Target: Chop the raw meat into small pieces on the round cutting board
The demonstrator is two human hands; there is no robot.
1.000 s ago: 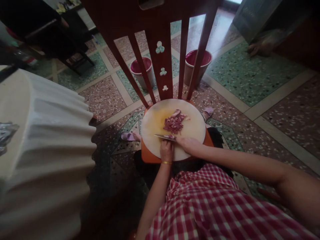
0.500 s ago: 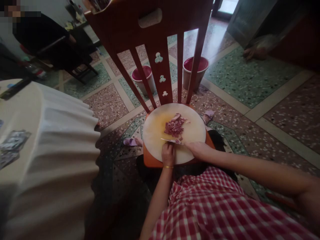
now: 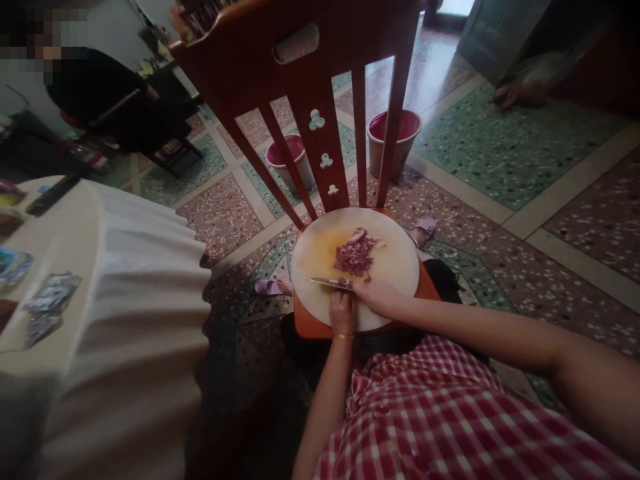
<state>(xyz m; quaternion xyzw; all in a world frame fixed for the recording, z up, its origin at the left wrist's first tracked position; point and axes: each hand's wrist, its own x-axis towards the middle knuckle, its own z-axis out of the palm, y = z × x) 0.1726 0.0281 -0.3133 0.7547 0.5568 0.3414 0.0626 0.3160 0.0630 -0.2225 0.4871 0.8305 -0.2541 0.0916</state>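
Note:
A round white cutting board (image 3: 313,310) rests on the seat of a wooden chair in front of me. Sliced raw meat (image 3: 354,255) lies heaped on its middle. My right hand (image 3: 377,295) grips a knife (image 3: 323,281), its blade pointing left across the board at the near side of the heap. Close behind the blade is my left hand (image 3: 343,312), fingers bent and closed down at the board. A small piece of meat shows by the blade; whatever the left fingers press on is hidden.
The chair's tall slatted back (image 3: 320,133) rises beyond the board. Two bins (image 3: 393,143) with red liners stand on the floor behind it. To the left is a cloth-covered table (image 3: 125,233) with a foil packet (image 3: 53,300). A seated person (image 3: 100,93) is at far left.
My right hand and the knife have shifted left, so the blade reaches further across the board in front of my left hand. The whole view has moved slightly.

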